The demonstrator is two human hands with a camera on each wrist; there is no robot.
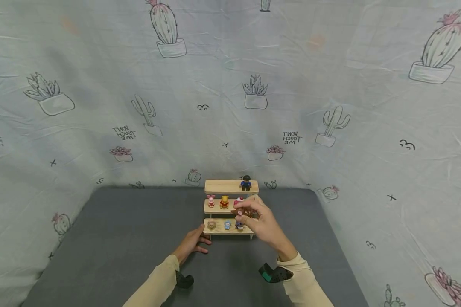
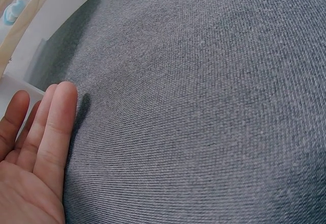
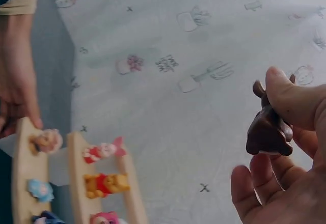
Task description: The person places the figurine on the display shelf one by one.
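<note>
So my right hand was pinching a little brown figure between thumb and fingertips, held up in front of the middle step of the wooden tiered shelf (a pink, a yellow and a red-and-white toy already sat on that step). My left hand lay flat with fingers relaxed on the grey tabletop, fingertips touching the shelf's bottom-left corner.

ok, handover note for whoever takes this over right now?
Right hand pinches a brown figure in front of the wooden step shelf.
Left hand lies flat on the grey table, fingers at the shelf's bottom left corner.
Done: seven figures already stand across the three steps.
Left: the brown figure is not yet on a step.
</note>
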